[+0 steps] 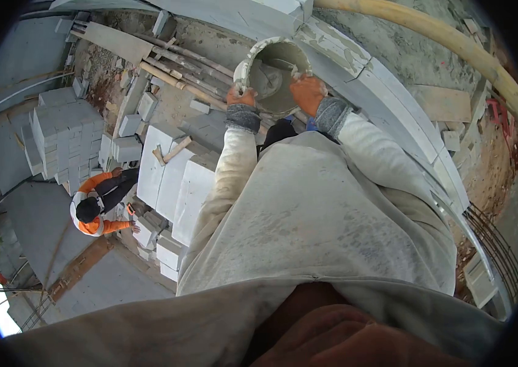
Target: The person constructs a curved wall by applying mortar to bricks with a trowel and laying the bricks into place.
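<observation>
Both my hands grip a round bucket [278,103] whose rim is crusted with pale mortar. My left hand [241,96] closes over the left side of the rim. On the right side, the fingers of my right hand [308,93] are wrapped over the same edge. The bucket tips so its mouth faces me, and some wet grey mortar [265,78] shows inside. It is held out ahead of my body, close beside a wall of light blocks [387,92] with mortar smeared along its top.
Large pale blocks [162,162] stand at left, a T-shaped wooden tool [173,151] on them. Farther left, a person in an orange-sleeved top [90,208] bends over blocks near a block stack [69,137]. Bamboo poles [191,82] lie ahead; rebar [496,238] sticks out right.
</observation>
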### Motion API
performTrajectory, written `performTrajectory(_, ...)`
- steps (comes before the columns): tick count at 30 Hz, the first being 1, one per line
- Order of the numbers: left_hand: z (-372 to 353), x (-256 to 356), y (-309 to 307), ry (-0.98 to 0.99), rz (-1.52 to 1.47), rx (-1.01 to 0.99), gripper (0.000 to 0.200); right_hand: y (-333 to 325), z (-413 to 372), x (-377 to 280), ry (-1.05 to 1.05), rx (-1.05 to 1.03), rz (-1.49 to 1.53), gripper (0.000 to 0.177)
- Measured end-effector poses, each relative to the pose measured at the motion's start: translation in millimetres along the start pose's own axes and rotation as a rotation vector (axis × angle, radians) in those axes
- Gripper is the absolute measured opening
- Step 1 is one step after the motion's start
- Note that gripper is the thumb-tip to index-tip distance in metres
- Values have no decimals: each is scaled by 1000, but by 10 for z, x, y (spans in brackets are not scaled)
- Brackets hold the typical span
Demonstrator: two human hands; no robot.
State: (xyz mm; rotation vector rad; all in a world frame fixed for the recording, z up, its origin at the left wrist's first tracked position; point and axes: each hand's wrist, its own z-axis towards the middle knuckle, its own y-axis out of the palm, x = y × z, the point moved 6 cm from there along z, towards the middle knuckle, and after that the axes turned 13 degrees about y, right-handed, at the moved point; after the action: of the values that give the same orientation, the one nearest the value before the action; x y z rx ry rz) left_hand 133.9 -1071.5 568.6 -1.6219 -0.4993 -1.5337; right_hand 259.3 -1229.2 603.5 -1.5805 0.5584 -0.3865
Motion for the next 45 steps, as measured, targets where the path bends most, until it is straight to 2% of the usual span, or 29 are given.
performTrajectory(2,170,-25,141,55,28,-29,22,247,-55,-40,9,-85,-30,34)
performTrajectory(3,226,-40,229,19,56,-139,23,199,-71,40,7,-72,118,37)
performTrajectory(4,246,-4,275,60,36,-144,24,192,-56,175,89,-95,173,32)
performTrajectory(6,252,173,358,145,-3,-155,25,-257,-48,406,257,-134,288,22)
performTrajectory(7,257,166,386,130,-86,-228,34,-376,-51,465,340,-55,307,20)
performTrajectory(10,343,334,402,347,-65,-312,38,115,-29,652,425,-122,377,17)
performTrajectory(11,381,320,427,276,-138,-340,32,187,-72,662,434,-187,427,17)
performTrajectory(13,443,418,496,366,-78,-412,28,307,-119,725,429,-316,524,18)
performTrajectory(14,454,451,498,404,-41,-442,26,423,-156,787,482,-401,697,20)
performTrajectory(16,477,443,499,345,-39,-484,28,721,-287,909,564,-569,1047,27)
performTrajectory(17,458,441,521,322,-36,-498,29,895,-390,896,532,-523,1342,34)
performTrajectory(20,496,436,601,221,-212,-384,33,737,-611,937,504,-456,1430,37)
performTrajectory(21,476,495,623,179,-212,-347,32,516,-648,916,430,-442,1512,36)
performTrajectory(24,292,361,725,139,-182,-377,31,644,-720,1046,324,-127,998,35)
performTrajectory(27,-76,138,865,53,-185,-250,28,446,-1035,1155,393,-215,1106,35)
performTrajectory(30,-513,401,1004,-46,-60,-254,25,671,-1408,1402,600,-444,936,34)
performTrajectory(33,-916,124,1214,-189,-288,-85,19,827,-1822,1584,558,-403,1018,39)
performTrajectory(36,-1242,-17,1455,-375,-228,-74,15,1066,-2305,1768,640,-236,1110,44)
performTrajectory(37,-1375,-20,1632,-443,-342,-8,13,1178,-2450,1824,660,-186,1181,46)
performTrajectory(40,-1699,-429,1990,-507,-364,-4,15,1343,-2820,2038,636,-155,1343,45)
performTrajectory(41,-1782,-575,2113,-502,-359,-75,17,1365,-2950,2118,692,-178,1355,44)
performTrajectory(44,-2008,-722,2471,-531,-321,-164,18,1626,-3314,2269,797,-9,1141,40)
performTrajectory(45,-2103,-756,2585,-591,-330,-195,19,1729,-3427,2298,871,-248,1064,38)
